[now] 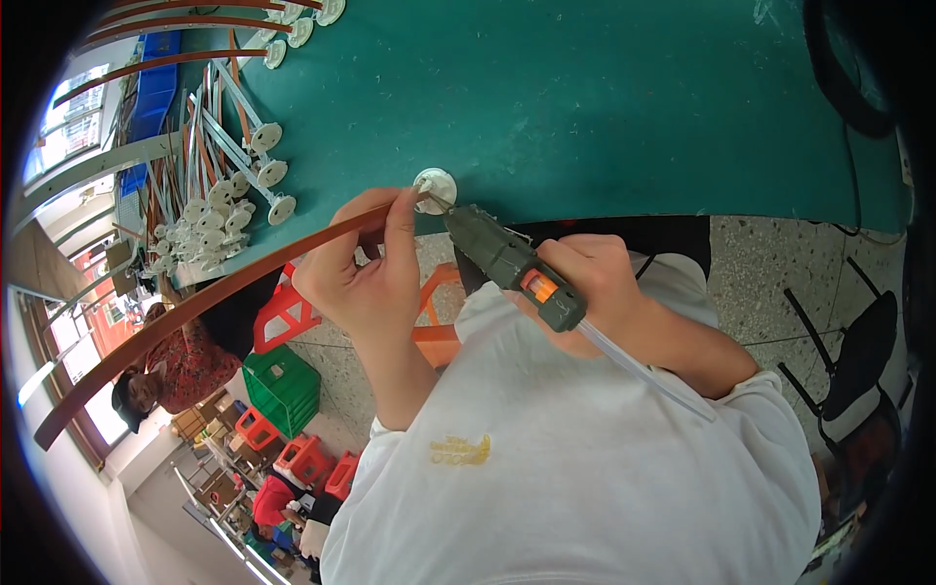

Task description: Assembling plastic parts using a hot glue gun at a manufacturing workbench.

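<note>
My left hand (366, 273) pinches a long, thin brown strip (195, 307) near its end; the strip curves away to the lower left. The strip's tip meets a small white round disc (435, 187) that lies at the near edge of the green table (585, 97). My right hand (595, 283) grips a dark green glue gun (512, 263) with an orange trigger. Its nozzle touches the disc where the strip ends. A clear glue stick (643, 370) juts from the back of the gun.
A pile of white rods with round disc ends (229, 185) and more brown strips (185, 24) lie at the table's far left. A black cable (838, 88) loops at the right. Below are red stools (283, 312), a green crate (283, 385), a black chair (858, 361) and other people.
</note>
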The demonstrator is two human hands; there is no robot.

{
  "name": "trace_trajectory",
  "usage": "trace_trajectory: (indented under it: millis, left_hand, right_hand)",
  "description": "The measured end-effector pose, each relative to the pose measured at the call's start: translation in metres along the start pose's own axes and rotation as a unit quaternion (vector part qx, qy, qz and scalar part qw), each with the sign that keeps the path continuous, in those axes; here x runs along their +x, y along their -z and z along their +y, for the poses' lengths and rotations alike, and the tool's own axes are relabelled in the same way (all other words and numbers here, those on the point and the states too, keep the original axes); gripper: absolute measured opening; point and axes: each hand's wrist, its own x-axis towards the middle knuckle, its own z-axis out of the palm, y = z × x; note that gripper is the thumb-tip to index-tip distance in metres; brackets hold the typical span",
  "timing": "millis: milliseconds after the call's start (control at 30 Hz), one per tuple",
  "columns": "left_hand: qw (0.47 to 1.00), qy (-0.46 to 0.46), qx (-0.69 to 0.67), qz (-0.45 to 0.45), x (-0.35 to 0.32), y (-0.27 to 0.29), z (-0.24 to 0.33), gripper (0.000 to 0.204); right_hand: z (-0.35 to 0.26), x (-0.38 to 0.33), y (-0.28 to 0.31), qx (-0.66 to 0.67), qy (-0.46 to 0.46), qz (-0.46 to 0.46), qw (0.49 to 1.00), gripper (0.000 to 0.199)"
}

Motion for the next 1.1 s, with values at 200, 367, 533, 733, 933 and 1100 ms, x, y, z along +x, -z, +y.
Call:
trace_trajectory:
  millis: [200,367,533,733,933,1100]
  left_hand:
    - [1.000,0.001,-0.005,-0.004,0.001,0.000,0.001,0.008]
    - [1.000,-0.004,-0.008,-0.005,0.002,0.000,0.002,0.008]
    - [1.000,-0.013,-0.011,-0.012,0.003,-0.001,0.002,0.007]
    - [1.000,-0.002,-0.022,-0.012,0.009,0.000,0.004,0.005]
    - [0.984,0.111,-0.141,-0.005,0.019,0.005,0.005,0.009]
    - [0.983,0.113,-0.146,-0.010,0.023,-0.001,0.012,0.010]
  right_hand:
    - [-0.001,-0.001,0.002,0.010,-0.003,-0.001,1.000,0.025]
    - [0.000,-0.002,0.007,0.012,-0.016,-0.029,0.999,0.029]
    - [-0.005,0.000,0.009,0.016,-0.027,-0.026,0.999,0.024]
    - [-0.025,0.015,0.041,0.040,-0.075,-0.092,0.992,0.019]
    - [-0.031,0.024,0.085,0.144,-0.184,-0.101,0.967,0.013]
    - [-0.009,0.006,0.092,0.283,-0.116,0.088,0.948,0.029]
